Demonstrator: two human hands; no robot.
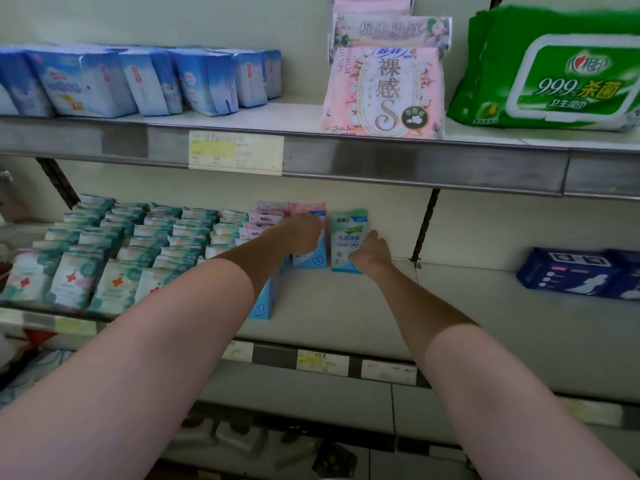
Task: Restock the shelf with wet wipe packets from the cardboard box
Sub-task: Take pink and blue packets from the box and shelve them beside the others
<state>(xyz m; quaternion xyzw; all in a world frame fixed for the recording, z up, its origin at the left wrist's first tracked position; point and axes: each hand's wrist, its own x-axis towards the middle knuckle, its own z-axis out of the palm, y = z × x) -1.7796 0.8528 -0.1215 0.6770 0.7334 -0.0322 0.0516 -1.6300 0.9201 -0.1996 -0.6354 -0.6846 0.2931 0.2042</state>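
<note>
Both my arms reach into the middle shelf (pixel 346 306). My left hand (pixel 303 233) holds the top of an upright pink-and-blue wet wipe packet (pixel 311 259) at the back of the shelf. My right hand (pixel 372 251) grips the lower right side of an upright green wet wipe packet (pixel 348 237) standing just right of it. Another blue packet (pixel 261 306) stands nearer the front, partly behind my left forearm. The cardboard box is out of view.
Rows of small green-and-white packets (pixel 114 258) fill the shelf's left part. Dark blue packs (pixel 581 275) lie at the right. On the upper shelf (pixel 381 157) stand blue packs (pixel 138 81), a pink pack (pixel 384 91) and a large green wipes pack (pixel 554 71).
</note>
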